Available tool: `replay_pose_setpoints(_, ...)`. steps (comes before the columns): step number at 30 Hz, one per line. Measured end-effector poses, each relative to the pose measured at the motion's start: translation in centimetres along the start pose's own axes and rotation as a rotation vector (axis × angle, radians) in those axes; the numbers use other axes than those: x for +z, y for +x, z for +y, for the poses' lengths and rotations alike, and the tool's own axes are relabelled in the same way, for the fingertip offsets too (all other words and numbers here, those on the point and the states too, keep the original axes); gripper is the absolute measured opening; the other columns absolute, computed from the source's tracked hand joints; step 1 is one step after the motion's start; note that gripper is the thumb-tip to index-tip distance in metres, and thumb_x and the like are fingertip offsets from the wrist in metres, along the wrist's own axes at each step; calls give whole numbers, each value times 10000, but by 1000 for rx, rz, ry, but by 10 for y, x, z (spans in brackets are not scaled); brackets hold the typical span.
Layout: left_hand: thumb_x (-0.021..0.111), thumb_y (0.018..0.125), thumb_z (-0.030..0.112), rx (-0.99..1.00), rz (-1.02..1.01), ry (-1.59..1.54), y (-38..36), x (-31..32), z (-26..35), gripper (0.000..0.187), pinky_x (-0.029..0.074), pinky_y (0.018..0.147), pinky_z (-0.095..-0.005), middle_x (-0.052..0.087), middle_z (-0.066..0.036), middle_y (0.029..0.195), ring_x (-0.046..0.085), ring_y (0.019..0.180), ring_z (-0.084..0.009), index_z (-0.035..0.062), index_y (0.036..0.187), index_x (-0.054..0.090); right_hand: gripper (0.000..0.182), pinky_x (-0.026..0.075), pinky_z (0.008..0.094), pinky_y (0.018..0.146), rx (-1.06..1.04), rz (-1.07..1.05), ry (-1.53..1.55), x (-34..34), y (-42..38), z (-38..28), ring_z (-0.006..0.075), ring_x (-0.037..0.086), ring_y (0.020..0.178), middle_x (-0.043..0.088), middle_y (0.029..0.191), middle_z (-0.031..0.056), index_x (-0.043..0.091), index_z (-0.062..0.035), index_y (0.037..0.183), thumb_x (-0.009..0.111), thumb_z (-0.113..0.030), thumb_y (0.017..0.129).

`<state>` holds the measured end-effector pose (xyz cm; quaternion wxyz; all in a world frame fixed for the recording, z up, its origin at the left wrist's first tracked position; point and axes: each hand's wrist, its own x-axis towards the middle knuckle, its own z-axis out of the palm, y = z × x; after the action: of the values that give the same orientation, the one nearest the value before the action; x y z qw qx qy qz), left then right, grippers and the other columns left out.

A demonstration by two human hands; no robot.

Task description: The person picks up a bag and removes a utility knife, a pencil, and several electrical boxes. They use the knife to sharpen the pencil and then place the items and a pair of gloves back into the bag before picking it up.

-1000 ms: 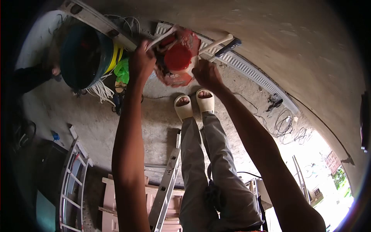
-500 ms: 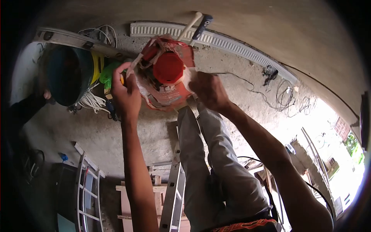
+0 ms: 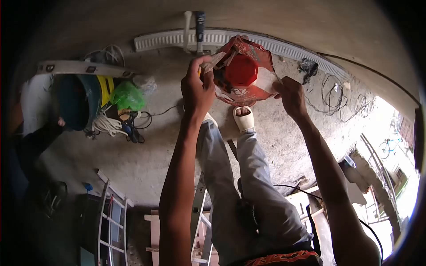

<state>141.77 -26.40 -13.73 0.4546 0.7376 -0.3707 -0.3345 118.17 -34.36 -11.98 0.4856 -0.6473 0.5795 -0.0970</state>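
Note:
A torn red and white sack [image 3: 265,55] hangs between my two hands, its mouth spread wide. Inside it sits a red, many-sided container or lid [image 3: 241,70]. My left hand [image 3: 197,86] pinches the sack's pale left edge, and a small yellow bit shows beside its fingers. On the opposite side, my right hand [image 3: 290,95] has its fingers closed on the sack's right edge. What lies deeper in the sack is hidden. Below the sack, my sandalled foot [image 3: 243,116] stands on the concrete floor.
Two tool handles, one pale [image 3: 187,33] and one blue [image 3: 200,29], lean at the wall by a ribbed white strip [image 3: 164,42]. Left are a dark bucket [image 3: 73,104], another person's hand [image 3: 61,121], a green bag [image 3: 128,96] and cords [image 3: 108,125]. A ladder [image 3: 199,213] stands near my legs.
Both hands have carried the sack rightward, away from the tool handles. My feet now show below it. The view has shifted slightly, and both hands keep their hold.

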Motion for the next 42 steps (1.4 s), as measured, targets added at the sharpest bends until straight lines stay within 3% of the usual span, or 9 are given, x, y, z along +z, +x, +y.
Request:
replay_pose_setpoints(6,557,818,60,-9,-81,166,5,65,-9,223,451,610,-361,585,-125,735,577,645,-262,78,1040,550,256,445,373,528,45,88,-18,-34,28,65,255,599,573,564,609,157,549,10,694,564,-229,784)
replay_pose_setpoints(9,552,832,88,14,-171,288,2,88,-25,260,441,637,-314,567,-104,770,539,664,-195,42,1087,531,288,445,474,616,-8,126,-175,-41,42,94,437,564,701,562,676,244,541,24,688,522,-245,791)
replay_pose_setpoints(12,556,829,99,31,-229,303,5,107,-16,281,450,644,-327,585,-133,828,559,687,-215,37,1101,518,260,450,460,688,102,67,-125,-59,32,101,418,566,789,580,804,236,562,21,811,576,-237,783)
replay_pose_setpoints(14,556,831,101,65,-239,290,5,111,-18,275,449,630,-329,581,-132,819,552,677,-210,35,1096,522,323,433,444,795,-268,433,-301,-61,4,82,396,529,944,547,997,219,529,9,993,624,-204,769)
replay_pose_setpoints(20,576,816,92,33,-225,263,1,112,-16,281,467,687,-343,610,-158,919,603,772,-249,31,1088,540,205,462,397,788,-291,-148,-98,-59,-90,43,336,545,916,561,940,147,550,-8,906,618,-56,719)
replay_pose_setpoints(29,604,763,114,-106,-231,218,-3,112,-30,307,480,664,-382,635,-172,870,630,758,-305,56,1062,562,258,490,395,714,-157,-323,144,-43,-182,-9,336,571,826,576,962,139,584,-45,972,614,-162,744)
replay_pose_setpoints(30,600,760,121,-80,-226,223,-4,111,-30,312,481,668,-390,634,-178,860,630,764,-319,60,1064,562,362,468,416,783,-379,-401,21,-42,-203,-8,329,538,949,551,1064,145,552,-61,1057,638,-210,739)
replay_pose_setpoints(36,613,771,108,-62,-281,242,-5,106,-22,324,466,637,-330,620,-116,802,603,690,-209,47,1086,561,584,433,456,865,-361,-561,-364,-42,-262,3,370,467,1037,433,1248,182,417,-68,1297,579,-223,758)
replay_pose_setpoints(42,588,765,77,66,-371,279,3,96,-26,330,449,592,-314,592,-109,755,542,622,-160,38,1090,550,422,466,388,843,-317,-767,-667,-14,-246,45,312,481,1046,481,1186,152,510,-61,1165,539,-159,756)
